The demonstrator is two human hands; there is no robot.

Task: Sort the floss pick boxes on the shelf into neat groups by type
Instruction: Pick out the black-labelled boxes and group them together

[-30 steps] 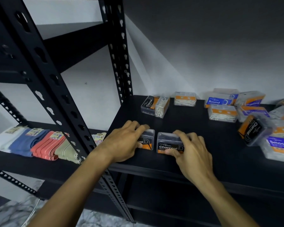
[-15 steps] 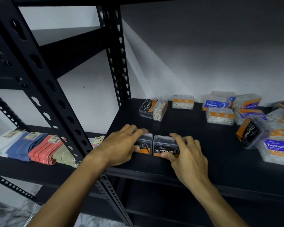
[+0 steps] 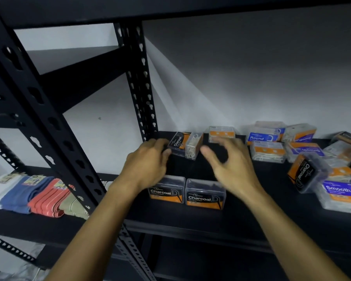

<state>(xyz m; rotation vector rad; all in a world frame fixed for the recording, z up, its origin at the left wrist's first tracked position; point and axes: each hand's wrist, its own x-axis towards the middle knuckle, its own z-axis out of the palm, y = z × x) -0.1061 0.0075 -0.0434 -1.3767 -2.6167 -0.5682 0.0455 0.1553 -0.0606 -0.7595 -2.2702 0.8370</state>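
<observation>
While two Charcoal boxes (image 3: pixel 185 192) sit side by side just below both wrists, the left hand (image 3: pixel 148 161) reaches, fingers loosely open, almost touching a tilted third Charcoal box (image 3: pixel 178 143) just beyond it. The right hand (image 3: pixel 229 165) hovers empty and spread. Next, probably, grip that box and bring it to the pair.

Dim scene, pale light wedge on wall (image 3: pixel 190 102), motion-blurred hands, wide-angle bending at edges
</observation>
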